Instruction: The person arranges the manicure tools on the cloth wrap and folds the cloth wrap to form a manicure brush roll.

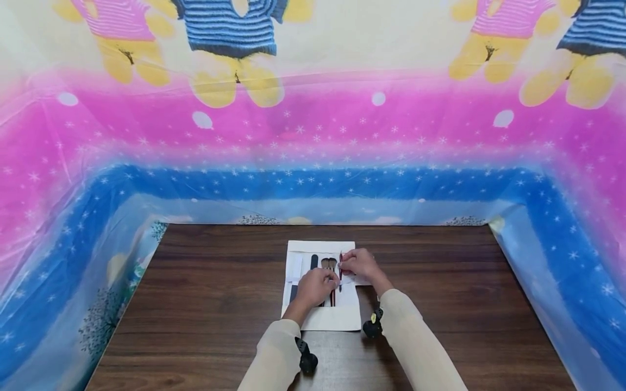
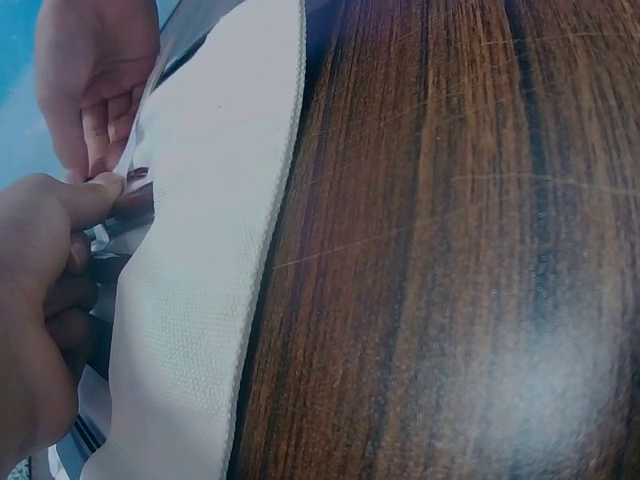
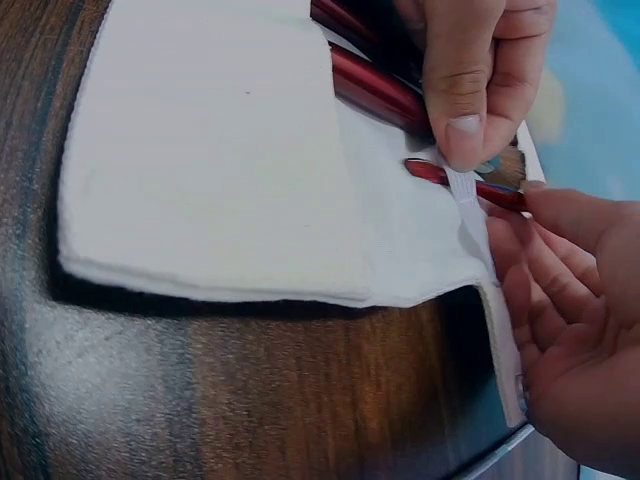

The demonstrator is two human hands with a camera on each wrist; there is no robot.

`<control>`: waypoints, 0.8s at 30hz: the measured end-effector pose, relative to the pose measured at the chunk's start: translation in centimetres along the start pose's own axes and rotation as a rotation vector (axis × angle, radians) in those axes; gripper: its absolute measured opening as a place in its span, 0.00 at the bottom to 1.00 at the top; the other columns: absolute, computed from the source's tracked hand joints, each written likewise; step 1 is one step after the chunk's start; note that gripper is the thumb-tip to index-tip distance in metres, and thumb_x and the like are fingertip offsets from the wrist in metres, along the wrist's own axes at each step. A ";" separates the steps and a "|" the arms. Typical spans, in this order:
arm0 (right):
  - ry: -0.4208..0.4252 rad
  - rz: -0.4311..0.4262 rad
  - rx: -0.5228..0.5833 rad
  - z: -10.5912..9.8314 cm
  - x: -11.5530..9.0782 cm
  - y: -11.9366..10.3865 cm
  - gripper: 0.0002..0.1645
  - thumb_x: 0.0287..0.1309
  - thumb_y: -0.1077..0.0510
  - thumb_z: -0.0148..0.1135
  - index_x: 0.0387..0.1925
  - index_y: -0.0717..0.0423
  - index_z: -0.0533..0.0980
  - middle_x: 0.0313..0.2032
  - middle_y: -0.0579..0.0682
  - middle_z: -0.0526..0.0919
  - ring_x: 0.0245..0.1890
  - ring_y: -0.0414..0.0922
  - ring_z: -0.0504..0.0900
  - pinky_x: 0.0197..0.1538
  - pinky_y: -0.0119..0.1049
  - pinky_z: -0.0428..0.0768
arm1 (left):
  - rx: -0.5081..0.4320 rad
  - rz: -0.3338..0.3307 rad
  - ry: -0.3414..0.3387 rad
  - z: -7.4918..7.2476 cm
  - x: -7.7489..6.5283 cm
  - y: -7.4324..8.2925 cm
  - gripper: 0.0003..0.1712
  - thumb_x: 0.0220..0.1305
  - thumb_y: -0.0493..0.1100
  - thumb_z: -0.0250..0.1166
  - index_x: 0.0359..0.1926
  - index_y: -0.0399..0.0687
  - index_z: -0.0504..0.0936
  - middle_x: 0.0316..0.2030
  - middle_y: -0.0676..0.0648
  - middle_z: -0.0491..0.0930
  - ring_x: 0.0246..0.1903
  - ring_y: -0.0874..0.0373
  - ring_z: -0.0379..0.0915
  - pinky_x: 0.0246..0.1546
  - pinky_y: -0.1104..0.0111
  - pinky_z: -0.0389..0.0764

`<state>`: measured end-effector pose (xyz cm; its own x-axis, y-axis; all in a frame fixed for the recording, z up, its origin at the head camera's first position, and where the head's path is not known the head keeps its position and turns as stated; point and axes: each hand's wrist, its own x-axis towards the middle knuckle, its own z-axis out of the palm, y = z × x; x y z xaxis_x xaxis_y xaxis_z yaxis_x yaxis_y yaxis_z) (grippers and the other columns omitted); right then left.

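A white cloth brush case (image 1: 323, 320) lies spread out on the table. My left hand (image 1: 315, 285) pinches a white elastic band (image 3: 466, 195) and lifts it off the cloth. In my right hand (image 1: 361, 263), thumb and fingers grip a slim red makeup brush (image 3: 425, 171), whose pointed end passes under the band. Just left of it, makeup brushes (image 1: 329, 263) with brown bristles lie in the case, their thick red handles (image 3: 375, 88) tucked into the pocket. A dark rounded tool (image 1: 314, 260) lies beside them, partly hidden behind my left hand.
The brown wood-grain table (image 1: 210, 293) extends to both sides of the case. A printed curtain (image 1: 313, 184) in pink and blue borders its back and sides. Black wrist cameras (image 1: 308, 363) sit on both sleeves.
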<state>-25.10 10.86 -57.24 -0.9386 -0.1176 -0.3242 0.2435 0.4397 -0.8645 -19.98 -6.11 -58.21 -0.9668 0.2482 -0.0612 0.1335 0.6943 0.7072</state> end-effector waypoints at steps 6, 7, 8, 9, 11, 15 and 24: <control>-0.064 0.003 0.027 -0.2 -0.1 0.1 0.10 0.63 0.64 0.63 0.44 0.66 0.77 0.35 0.57 0.86 0.30 0.41 0.83 0.37 0.34 0.83 | -0.009 -0.015 -0.003 0.1 -0.2 0.1 0.05 0.68 0.45 0.67 0.34 0.54 0.88 0.14 0.60 0.68 0.17 0.64 0.61 0.25 0.70 0.63; -0.071 0.002 0.039 -0.2 -0.2 0.1 0.12 0.63 0.64 0.63 0.47 0.66 0.77 0.36 0.58 0.86 0.30 0.40 0.84 0.37 0.34 0.83 | -0.010 -0.014 -0.002 0.1 -0.3 0.1 0.05 0.68 0.45 0.67 0.34 0.54 0.88 0.13 0.60 0.67 0.17 0.64 0.61 0.24 0.70 0.63; -0.076 0.000 0.050 -0.3 -0.2 0.1 0.14 0.63 0.64 0.63 0.49 0.67 0.77 0.36 0.59 0.87 0.30 0.40 0.84 0.38 0.34 0.83 | -0.010 -0.011 0.001 0.1 -0.3 0.2 0.05 0.67 0.45 0.67 0.34 0.54 0.88 0.13 0.60 0.67 0.17 0.64 0.62 0.24 0.70 0.63; -0.080 -0.004 0.061 -0.3 -0.2 0.1 0.16 0.63 0.64 0.63 0.51 0.67 0.76 0.37 0.59 0.87 0.29 0.40 0.84 0.38 0.34 0.83 | -0.010 -0.012 0.002 0.1 -0.3 0.2 0.05 0.67 0.45 0.67 0.35 0.54 0.88 0.13 0.60 0.67 0.17 0.64 0.62 0.24 0.70 0.63; -0.086 -0.010 0.075 -0.2 -0.2 0.0 0.17 0.65 0.62 0.62 0.53 0.66 0.76 0.37 0.59 0.87 0.29 0.40 0.84 0.37 0.35 0.83 | -0.006 -0.005 0.010 0.1 -0.3 0.2 0.05 0.67 0.45 0.67 0.34 0.53 0.89 0.13 0.60 0.66 0.17 0.64 0.61 0.23 0.71 0.62; -0.064 -0.006 0.100 -0.1 -0.1 0.0 0.16 0.72 0.57 0.57 0.51 0.64 0.79 0.36 0.54 0.86 0.27 0.38 0.82 0.33 0.33 0.79 | 0.006 0.013 0.032 0.3 -0.3 0.1 0.05 0.66 0.44 0.68 0.34 0.53 0.89 0.13 0.60 0.64 0.16 0.64 0.59 0.21 0.71 0.60; 0.003 -0.026 0.129 0.0 -0.1 0.3 0.14 0.73 0.58 0.55 0.48 0.66 0.80 0.30 0.48 0.82 0.23 0.37 0.80 0.29 0.31 0.75 | 0.000 0.019 0.036 0.3 -0.3 0.1 0.05 0.66 0.44 0.68 0.33 0.53 0.88 0.14 0.60 0.68 0.17 0.65 0.62 0.23 0.71 0.63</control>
<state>-24.96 11.02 -57.51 -0.9458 -0.1244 -0.3001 0.2485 0.3182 -0.9149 -19.60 -5.92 -58.36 -0.9712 0.2372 -0.0221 0.1523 0.6896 0.7080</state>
